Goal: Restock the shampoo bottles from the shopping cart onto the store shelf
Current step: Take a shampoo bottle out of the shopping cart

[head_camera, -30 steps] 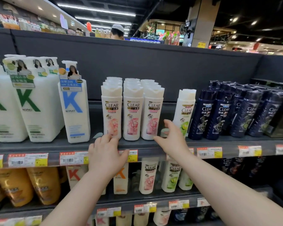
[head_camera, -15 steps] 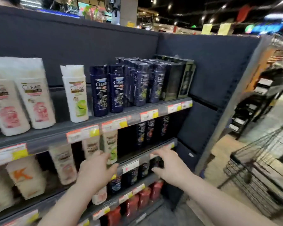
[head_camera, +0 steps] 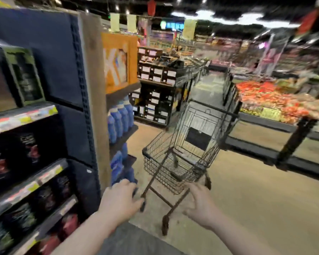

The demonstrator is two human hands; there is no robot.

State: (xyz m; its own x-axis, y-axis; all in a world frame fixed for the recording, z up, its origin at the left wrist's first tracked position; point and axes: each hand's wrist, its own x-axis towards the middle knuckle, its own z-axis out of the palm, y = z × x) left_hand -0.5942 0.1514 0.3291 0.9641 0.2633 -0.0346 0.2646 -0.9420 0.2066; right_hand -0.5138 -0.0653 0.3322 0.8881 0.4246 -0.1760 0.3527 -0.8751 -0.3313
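A wire shopping cart stands on the aisle floor ahead of me, right of the shelf end. Its basket looks nearly bare; I cannot make out bottles in it through the blur. My left hand hovers near the cart's lower left side, fingers spread, holding nothing. My right hand hovers in front of the cart's lower frame, fingers apart and empty. The dark store shelf with dark shampoo bottles and boxed packs fills the left side.
A wooden end post closes the shelf unit, with blue bottles on the end display beyond it. A dark rack of boxes stands behind the cart. A produce display runs along the right. Tan floor lies around the cart.
My view has swung right from the shelf front to the aisle and the cart. Both hands came off the shelf edge and dropped low toward the cart, still empty.
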